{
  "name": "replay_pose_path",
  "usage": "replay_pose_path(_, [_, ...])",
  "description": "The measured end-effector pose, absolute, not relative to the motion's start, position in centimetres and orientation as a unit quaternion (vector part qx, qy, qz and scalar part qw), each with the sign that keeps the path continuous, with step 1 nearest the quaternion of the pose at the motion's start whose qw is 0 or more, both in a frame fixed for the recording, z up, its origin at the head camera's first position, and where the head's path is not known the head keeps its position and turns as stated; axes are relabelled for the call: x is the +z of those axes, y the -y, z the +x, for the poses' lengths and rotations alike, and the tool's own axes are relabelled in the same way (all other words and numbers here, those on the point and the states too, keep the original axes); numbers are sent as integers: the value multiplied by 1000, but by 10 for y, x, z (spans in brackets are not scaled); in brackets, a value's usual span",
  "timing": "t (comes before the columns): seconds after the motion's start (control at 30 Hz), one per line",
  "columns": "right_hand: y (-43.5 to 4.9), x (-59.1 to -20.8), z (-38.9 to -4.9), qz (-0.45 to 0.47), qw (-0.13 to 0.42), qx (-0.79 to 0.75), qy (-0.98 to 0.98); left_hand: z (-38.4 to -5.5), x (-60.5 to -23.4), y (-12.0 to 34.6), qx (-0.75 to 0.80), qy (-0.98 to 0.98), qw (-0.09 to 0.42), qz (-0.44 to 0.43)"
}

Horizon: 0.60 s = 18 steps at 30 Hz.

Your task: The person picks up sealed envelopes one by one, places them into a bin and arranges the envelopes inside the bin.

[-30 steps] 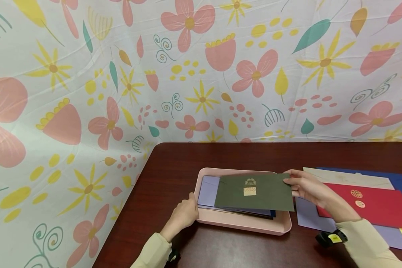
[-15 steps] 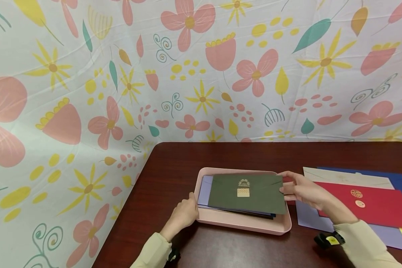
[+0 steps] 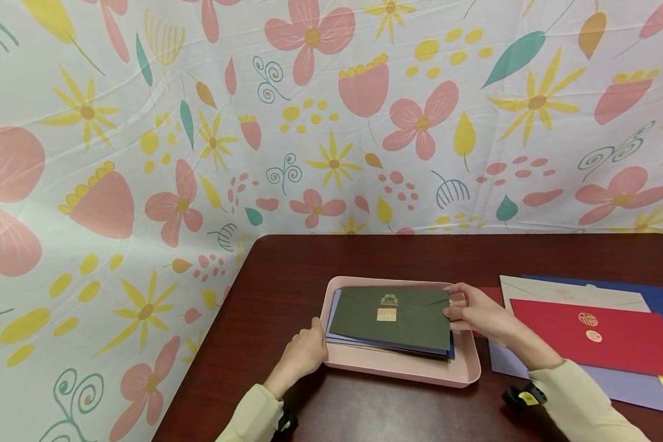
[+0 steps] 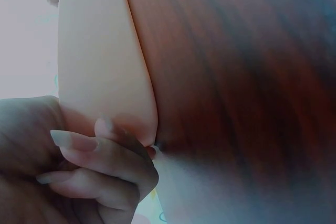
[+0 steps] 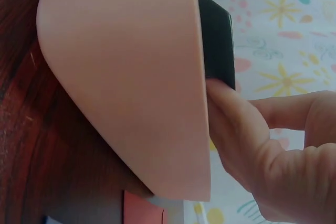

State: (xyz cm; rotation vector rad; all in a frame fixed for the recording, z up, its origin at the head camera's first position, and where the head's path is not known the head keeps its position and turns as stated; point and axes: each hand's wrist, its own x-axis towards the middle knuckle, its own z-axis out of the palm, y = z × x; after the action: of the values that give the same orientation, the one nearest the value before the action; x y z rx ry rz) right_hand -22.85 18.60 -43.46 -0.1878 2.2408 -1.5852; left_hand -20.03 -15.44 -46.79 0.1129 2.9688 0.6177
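From my end of the feed, the clearest writing is on the red envelope (image 3: 597, 337), toward the right of the worktop (image 3: 287, 264): a round gold character that appears to read 福, above a pale round patch whose mark is too small for me to read. The dark green envelope (image 3: 414, 331) bears a gold emblem over a pale patterned rectangle; I can make out no letters there. The black wristband (image 3: 522, 398) has a yellow label, also illegible to me.

The green envelope is uppermost in the pink tray (image 3: 392, 369), in from the worktop's far-left corner. Its right edge is pinched by the right hand (image 3: 477, 313), the thumb and fingers nearly closed. In the right wrist view the tray's wall hides most of the envelope. The left hand (image 3: 304, 350) has its fingers curled at the tray's left end; the thumb's hold is hard to make out.

Lavender and blue edges show beneath the green envelope, but I can't count the layers. On the right, the red envelope partly covers a cream envelope (image 3: 574, 294), a lavender envelope (image 3: 624, 383) and a blue envelope (image 3: 657, 298). The worktop's near edge is out of view.
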Motion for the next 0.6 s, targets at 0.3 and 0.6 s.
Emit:
replay_pose_path(0.3, [-195, -426, -227, -56, 199, -598, -775, -200, -466, 155, 205, -976, 58, 35])
replay_pose_path(0.6, [-229, -416, -228, -80, 166, -612, -769, -200, -466, 155, 202, -977, 54, 40])
